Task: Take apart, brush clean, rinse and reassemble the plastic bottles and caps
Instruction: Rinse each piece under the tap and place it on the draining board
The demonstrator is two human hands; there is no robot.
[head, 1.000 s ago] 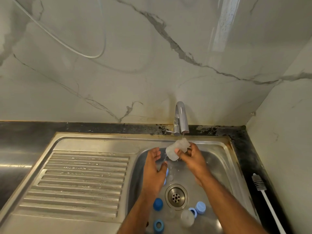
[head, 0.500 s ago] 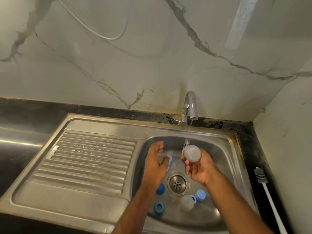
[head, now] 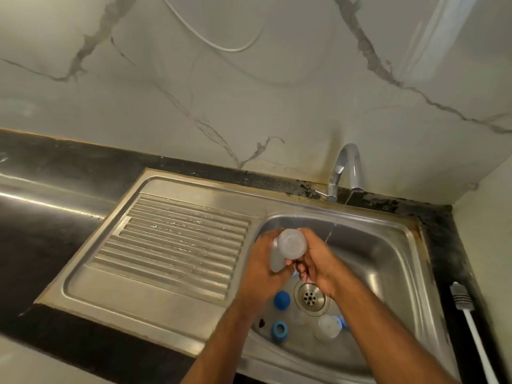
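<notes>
Two hands meet over the left part of a steel sink basin (head: 388, 261), but the sweep starts further left, where a dark counter (head: 50, 217) borders the ribbed draining board (head: 177, 239). At the basin's left edge the left hand (head: 263, 261) has its fingers curled round a translucent plastic bottle (head: 291, 242), whose round end faces the camera. Touching it from the right, the right hand (head: 318, 259) also wraps the bottle, its fingers bent underneath. Both hands grip the same bottle, held above the basin floor, left of the thin stream of water (head: 331, 234) falling from the chrome tap (head: 346, 170) at the far rim.

Below the hands, on the basin floor, a solid blue cap (head: 282, 300) lies just left of the drain (head: 310, 297). Nearer the camera sits a blue ring cap (head: 279, 329), and right of it a second clear bottle (head: 328, 327) lies with a pale blue piece (head: 343, 322) touching its right side.

Far right, on the dark ledge beside the wall, lies a bottle brush (head: 468, 314) with a white handle, bristles pointing away from the camera.
</notes>
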